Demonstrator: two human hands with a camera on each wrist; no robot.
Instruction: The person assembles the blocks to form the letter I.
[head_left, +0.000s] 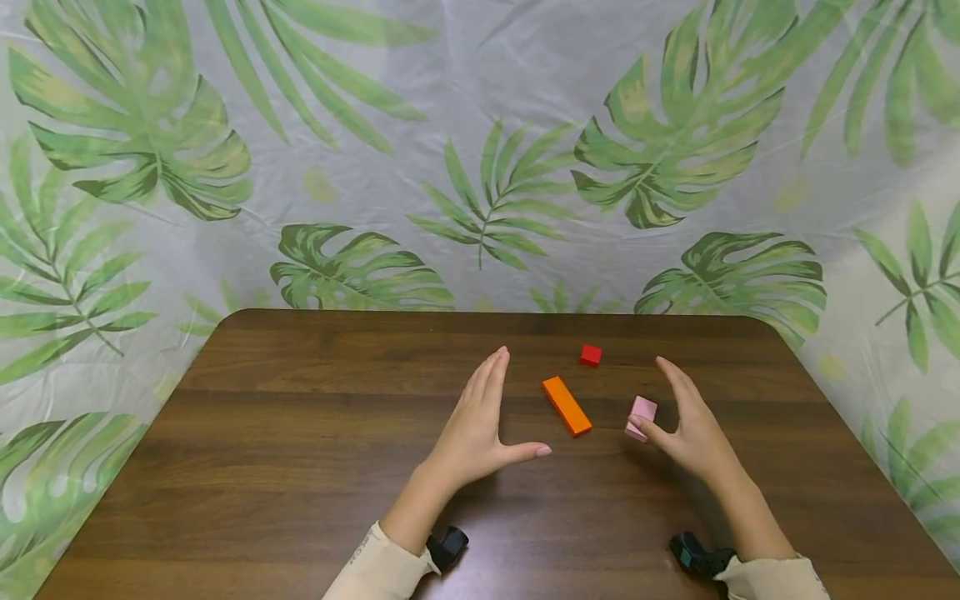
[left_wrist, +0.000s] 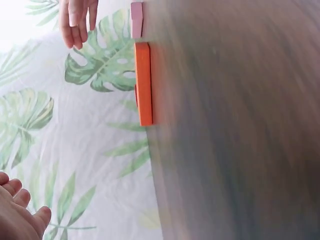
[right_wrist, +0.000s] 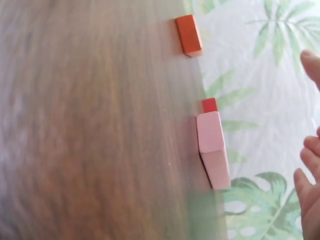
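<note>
Three blocks lie on the wooden table: a long orange block (head_left: pixel 567 407), a small red block (head_left: pixel 591 356) behind it and a pink block (head_left: pixel 643 411) to the right. My left hand (head_left: pixel 476 425) hovers to the left of the orange block, thumb held out toward it and fingers straight. On the other side my right hand (head_left: pixel 693 425) hangs just right of the pink block, its thumb overlapping that block in the head view. Both hands hold nothing. In the right wrist view the pink block (right_wrist: pixel 212 145) stands in front of the red block (right_wrist: pixel 210 105).
The brown table (head_left: pixel 300 467) has rounded far corners. Behind it hangs a pale cloth (head_left: pixel 510 75) with green leaf prints. Black wrist devices sit on the left wrist (head_left: pixel 447 548) and on the right wrist (head_left: pixel 701 554), next to light sleeves.
</note>
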